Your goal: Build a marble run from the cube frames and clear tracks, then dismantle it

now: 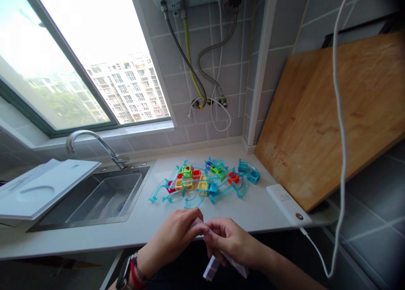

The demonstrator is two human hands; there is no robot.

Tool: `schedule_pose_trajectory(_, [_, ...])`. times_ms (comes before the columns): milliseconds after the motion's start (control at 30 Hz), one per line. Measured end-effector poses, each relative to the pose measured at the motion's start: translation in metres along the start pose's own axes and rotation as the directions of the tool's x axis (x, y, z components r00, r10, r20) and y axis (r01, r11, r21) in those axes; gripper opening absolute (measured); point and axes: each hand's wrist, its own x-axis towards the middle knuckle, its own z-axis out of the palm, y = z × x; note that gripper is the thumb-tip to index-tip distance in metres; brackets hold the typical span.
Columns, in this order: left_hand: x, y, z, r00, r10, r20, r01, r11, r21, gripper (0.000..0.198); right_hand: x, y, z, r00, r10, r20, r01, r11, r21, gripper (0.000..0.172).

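Observation:
My left hand (179, 231) is closed, with thumb and fingers pinching one end of a lilac-and-white segmented strip (211, 268), in front of the counter edge. My right hand (232, 241) is wrapped round the same strip, its fingertips meeting those of my left. Two angular ends of the strip stick out below my right hand; the middle is hidden by my fingers. Just beyond both hands, a heap of clear blue curved track pieces (226, 195) lies on the white counter (171, 218). Yellow blocks (185, 183), a red block (233, 178) and several other coloured blocks are mixed in.
Left is a sink (126, 197) with a tap (95, 136) and a white panel (47, 189) lying partly across it. To the right, a power bank (287, 205) trails a white cable (340, 113) by a leaning wooden board (332, 113). Hoses (186, 41) hang behind.

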Motion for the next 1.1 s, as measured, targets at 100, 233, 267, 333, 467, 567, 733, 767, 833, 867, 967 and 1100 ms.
schedule_pose_trajectory(100, [0.000, -0.004, 0.010, 0.999, -0.013, -0.036, 0.015, 0.999, 0.045, 0.033, -0.003, -0.002, -0.002, 0.996, -0.002, -0.089, -0.016, 0.979, -0.202, 0.041])
schedule_pose_trajectory(233, [0.002, -0.009, 0.031, 0.986, 0.007, -0.168, 0.024, 0.982, 0.186, 0.035, -0.003, -0.005, 0.001, 0.958, -0.121, -0.259, -0.030, 0.858, -0.512, 0.029])
schedule_pose_trajectory(267, [0.003, -0.008, 0.034, 0.981, 0.016, -0.195, 0.032, 0.970, 0.241, 0.034, -0.002, -0.003, 0.004, 0.945, -0.143, -0.294, -0.037, 0.847, -0.530, 0.028])
schedule_pose_trajectory(333, [0.004, -0.003, 0.034, 0.975, 0.055, -0.215, 0.029, 0.928, 0.371, 0.032, 0.002, 0.001, 0.010, 0.932, -0.111, -0.346, -0.056, 0.898, -0.437, 0.031])
schedule_pose_trajectory(467, [0.007, 0.017, 0.006, 0.970, 0.195, -0.148, -0.092, 0.849, 0.520, 0.034, 0.003, 0.005, 0.023, 0.991, 0.107, -0.085, -0.094, 0.984, 0.151, 0.050])
schedule_pose_trajectory(567, [0.010, 0.028, -0.021, 0.932, 0.359, -0.052, -0.304, 0.850, 0.430, 0.038, -0.003, -0.005, 0.022, 0.945, 0.064, 0.321, -0.200, 0.888, 0.413, 0.056])
schedule_pose_trajectory(733, [0.010, 0.021, -0.017, 0.919, 0.365, -0.151, -0.283, 0.875, 0.393, 0.035, -0.002, -0.009, 0.012, 0.948, -0.024, 0.317, -0.073, 0.954, 0.290, 0.049])
schedule_pose_trajectory(767, [0.009, 0.019, -0.010, 0.931, 0.296, -0.212, -0.189, 0.891, 0.414, 0.034, 0.000, -0.005, 0.013, 0.970, -0.034, 0.240, -0.026, 0.970, 0.243, 0.048])
schedule_pose_trajectory(833, [0.006, 0.020, 0.003, 0.938, 0.116, -0.326, 0.020, 0.923, 0.384, 0.029, 0.005, 0.005, 0.019, 0.997, -0.046, 0.066, 0.035, 0.988, 0.152, 0.047])
schedule_pose_trajectory(867, [0.004, 0.022, 0.007, 0.936, 0.030, -0.352, 0.095, 0.938, 0.333, 0.028, 0.006, 0.008, 0.023, 0.999, -0.049, -0.012, 0.050, 0.995, 0.086, 0.046])
schedule_pose_trajectory(967, [-0.006, 0.032, 0.006, 0.956, -0.114, -0.270, 0.153, 0.980, 0.125, 0.027, 0.001, 0.007, 0.032, 0.985, -0.069, -0.156, 0.034, 0.976, -0.214, 0.036])
schedule_pose_trajectory(1100, [-0.020, 0.037, -0.003, 0.988, -0.148, -0.043, 0.148, 0.989, -0.003, 0.018, -0.016, -0.010, 0.032, 0.974, -0.107, -0.202, -0.028, 0.820, -0.572, 0.024])
